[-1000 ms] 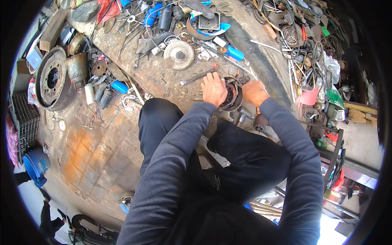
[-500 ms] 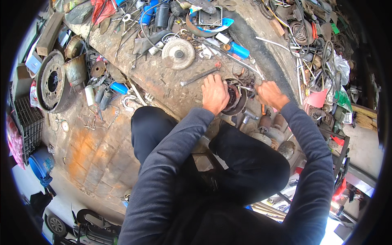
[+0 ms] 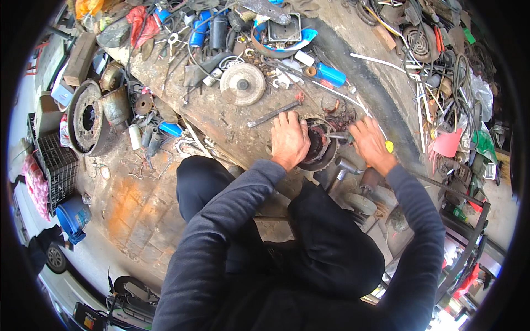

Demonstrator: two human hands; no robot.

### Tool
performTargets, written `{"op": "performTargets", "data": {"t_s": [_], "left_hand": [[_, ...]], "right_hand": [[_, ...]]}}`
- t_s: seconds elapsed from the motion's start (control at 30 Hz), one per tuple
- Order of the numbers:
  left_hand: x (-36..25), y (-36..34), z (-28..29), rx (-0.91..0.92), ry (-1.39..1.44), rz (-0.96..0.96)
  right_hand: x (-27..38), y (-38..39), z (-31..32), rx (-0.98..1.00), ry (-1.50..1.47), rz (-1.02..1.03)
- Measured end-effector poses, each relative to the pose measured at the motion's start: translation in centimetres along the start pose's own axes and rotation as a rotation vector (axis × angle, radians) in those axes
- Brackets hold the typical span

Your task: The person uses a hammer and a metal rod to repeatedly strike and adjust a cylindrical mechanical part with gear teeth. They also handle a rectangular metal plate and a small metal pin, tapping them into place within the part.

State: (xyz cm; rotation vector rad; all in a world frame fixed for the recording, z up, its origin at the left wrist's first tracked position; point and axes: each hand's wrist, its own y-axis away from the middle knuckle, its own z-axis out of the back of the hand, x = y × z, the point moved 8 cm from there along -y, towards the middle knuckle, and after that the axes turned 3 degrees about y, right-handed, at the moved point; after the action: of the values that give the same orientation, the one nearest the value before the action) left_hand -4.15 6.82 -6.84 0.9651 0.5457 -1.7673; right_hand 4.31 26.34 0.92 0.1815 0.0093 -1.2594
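Head view: round metal part (image 3: 319,148) on the dirty floor (image 3: 212,126), just beyond the person's knees and between the two hands. Ring-shaped, open side facing up, dark and grimy; inside looks reddish-brown to black, maybe windings (fine detail too small to tell). Rim dull grey-brown, its lower curve showing best; left edge hidden by a hand. Tangle of dark reddish-brown strands (image 3: 338,119) lies just beyond its upper right edge.

Left hand (image 3: 290,142) lies over the part's left side, back of hand up, fingers close together and bent over the edge. Cannot tell whether they pinch it, undersides hidden. Right hand (image 3: 371,142) is on the other side, fingers curled around the dark handle of a slim tool (image 3: 338,135); the tool's metal end points left, over the part's opening. Exact tool type unclear, contact with the part too.

Nearby: hammer (image 3: 345,167) just below right of the part, rusty cylinder (image 3: 369,180) beside it. Flat dark bar (image 3: 274,113) beyond the left hand, slanted. Farther off, worn grey disc (image 3: 242,84) lying flat, blue cylinder (image 3: 331,75) to its right. Large steel wheel (image 3: 84,132) far left, black crate (image 3: 54,165) near it.
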Motion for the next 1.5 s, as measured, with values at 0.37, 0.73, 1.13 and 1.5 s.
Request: {"op": "performTargets", "data": {"t_s": [0.37,0.73,1.13,1.5], "left_hand": [[-0.8,1.2,1.2,-0.09,0.029,-0.128],[-2.9,2.7,2.5,-0.222,0.062,-0.402],[-1.7,1.3,-2.6,0.004,-0.122,-0.172],[-1.9,1.3,-1.6,-0.092,-0.005,-0.22]], "right_hand": [[5.6,8.2,0.0,0.046,-0.111,-0.575],[1.5,9.6,0.5,0.167,-0.198,-0.504],[1.6,1.4,-0.9,0.499,-0.229,-0.516],[-2.9,2.1,-11.9,0.347,-0.298,-0.206]]}}
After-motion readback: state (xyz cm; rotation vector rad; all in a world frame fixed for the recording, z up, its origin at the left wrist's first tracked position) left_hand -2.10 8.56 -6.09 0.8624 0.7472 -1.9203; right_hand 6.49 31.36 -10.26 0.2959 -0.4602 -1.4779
